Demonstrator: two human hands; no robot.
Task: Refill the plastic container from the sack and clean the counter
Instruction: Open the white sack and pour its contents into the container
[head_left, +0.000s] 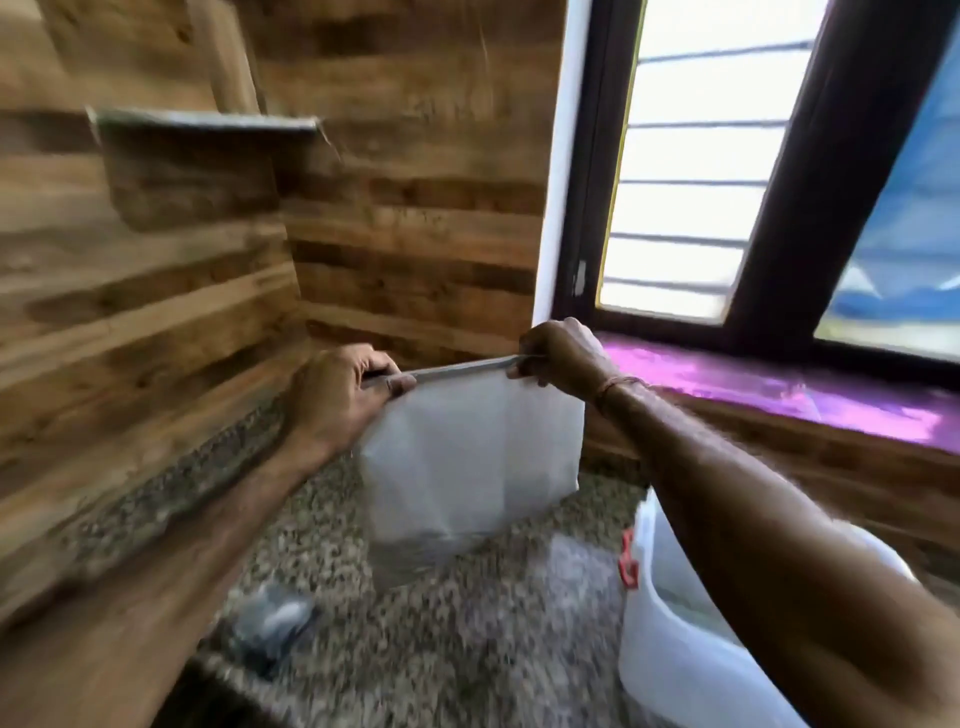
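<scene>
A white sack (467, 457) hangs flat and limp above the speckled granite counter (467, 623), its top edge stretched taut between both hands. My left hand (337, 395) grips the sack's left top corner. My right hand (561, 358) pinches the right top corner, near the window sill. A translucent white plastic container (670, 639) with a red clip on its side stands on the counter at the lower right, partly hidden by my right forearm. The whole view is blurred by motion.
Wood-panelled walls meet in a corner behind the sack, with a small shelf (208, 122) on the left wall. A window with a purple-lit sill (753, 389) is to the right. A small dark blurred object (275, 623) lies on the counter at lower left.
</scene>
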